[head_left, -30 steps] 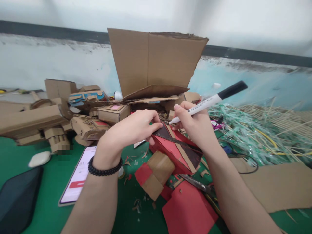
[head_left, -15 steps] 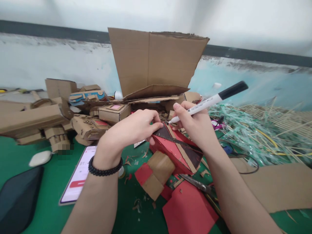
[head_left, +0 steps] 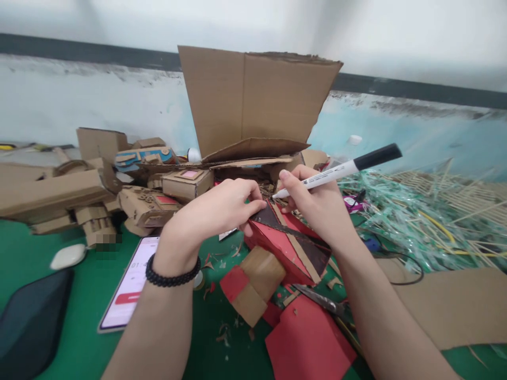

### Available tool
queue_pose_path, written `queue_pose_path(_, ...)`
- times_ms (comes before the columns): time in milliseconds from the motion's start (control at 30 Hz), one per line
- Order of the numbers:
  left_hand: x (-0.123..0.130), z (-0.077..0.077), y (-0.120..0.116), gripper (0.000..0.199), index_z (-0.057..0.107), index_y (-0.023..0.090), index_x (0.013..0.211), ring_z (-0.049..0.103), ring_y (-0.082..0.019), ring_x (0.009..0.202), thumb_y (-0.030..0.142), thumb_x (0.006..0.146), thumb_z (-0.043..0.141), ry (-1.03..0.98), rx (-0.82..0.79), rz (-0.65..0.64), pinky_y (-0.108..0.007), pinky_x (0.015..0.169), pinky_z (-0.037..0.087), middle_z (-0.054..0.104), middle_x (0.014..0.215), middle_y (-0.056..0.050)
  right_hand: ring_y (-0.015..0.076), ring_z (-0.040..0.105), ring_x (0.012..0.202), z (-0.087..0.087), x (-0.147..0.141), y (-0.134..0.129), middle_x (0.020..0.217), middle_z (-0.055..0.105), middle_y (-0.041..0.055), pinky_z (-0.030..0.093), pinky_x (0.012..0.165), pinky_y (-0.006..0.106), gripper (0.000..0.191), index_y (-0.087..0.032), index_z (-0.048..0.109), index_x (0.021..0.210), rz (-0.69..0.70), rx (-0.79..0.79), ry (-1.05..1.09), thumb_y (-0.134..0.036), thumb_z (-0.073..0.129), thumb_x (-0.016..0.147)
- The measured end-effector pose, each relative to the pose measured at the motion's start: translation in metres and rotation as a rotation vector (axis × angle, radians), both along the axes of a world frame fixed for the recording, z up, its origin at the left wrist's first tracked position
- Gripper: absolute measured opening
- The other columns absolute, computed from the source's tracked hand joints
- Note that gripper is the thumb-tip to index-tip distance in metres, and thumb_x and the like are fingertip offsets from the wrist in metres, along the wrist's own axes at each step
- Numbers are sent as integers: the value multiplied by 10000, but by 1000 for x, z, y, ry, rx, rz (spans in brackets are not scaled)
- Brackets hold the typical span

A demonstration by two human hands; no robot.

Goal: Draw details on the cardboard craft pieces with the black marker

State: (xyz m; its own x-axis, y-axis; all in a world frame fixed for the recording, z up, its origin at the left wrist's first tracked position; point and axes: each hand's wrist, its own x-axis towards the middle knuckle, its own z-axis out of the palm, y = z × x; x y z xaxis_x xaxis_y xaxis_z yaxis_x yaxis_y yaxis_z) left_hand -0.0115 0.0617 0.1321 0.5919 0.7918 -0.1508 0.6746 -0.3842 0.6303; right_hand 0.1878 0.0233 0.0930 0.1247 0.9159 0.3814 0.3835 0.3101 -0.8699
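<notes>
Left hand (head_left: 227, 208): forearm (head_left: 158, 327) hides part of phone (head_left: 124, 287), left of red box (head_left: 277, 240). Fingers pinch red box's far end, some tucked out of sight. Right hand (head_left: 315, 206) grips white marker (head_left: 335, 173), tip at same end, contact unclear. Cardboard panel (head_left: 261, 100) stands beyond red box.

The right hand (head_left: 317, 203) holds a marker (head_left: 336, 172), its tip at the far end of a red box (head_left: 273, 238); whether it touches is unclear. The left hand (head_left: 229, 206) pinches that end between thumb and fingers. Nearer the worktop (head_left: 209, 348)'s front edge lie a cardboard block (head_left: 257, 274) and red card (head_left: 311, 343), scissors (head_left: 320, 300) across the card's far side. A phone (head_left: 119, 311) lies toward the left edge, sticks (head_left: 455, 211) toward the right.
</notes>
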Motion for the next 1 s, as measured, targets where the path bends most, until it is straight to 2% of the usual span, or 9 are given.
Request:
queue_pose_path(333,1,1,1,212,669,246,969,767,-165,629,402,1076,571,24,-8,10,-235,555,489,784,645,49,111,634,526,-1,-1,1,600,632,-38,485,508,193,458,-215,635,751,12,6,-7,-592,703,1000)
queue_pose_path(500,3,6,-1,206,673,238,948,734,-141,600,358,1081,573,43,-5,5,-223,540,451,781,645,48,112,661,542,-1,0,1,640,688,-28,488,522,194,447,-215,634,754,9,8,-20,-576,698,1009)
queue_pose_path(633,4,9,-3,189,669,236,956,693,-129,544,345,1082,579,68,-2,10,-224,537,438,773,635,55,113,640,527,1,0,0,603,674,-26,465,517,205,464,-218,621,719,-4,17,-37,-566,672,1022)
queue_pose_path(800,1,4,0,202,666,242,952,774,-153,648,374,1076,576,22,-13,12,-217,564,488,789,651,42,126,649,541,1,-1,-1,602,678,-22,463,513,212,465,-223,606,718,24,-7,11,-574,668,1016)
queue_pose_path(1000,-1,-3,3,211,662,243,964,790,-183,640,398,1067,561,1,-11,-11,-239,543,510,796,660,29,113,605,507,2,-2,-2,578,665,-17,433,496,210,482,-216,619,702,25,-12,6,-584,666,1009)
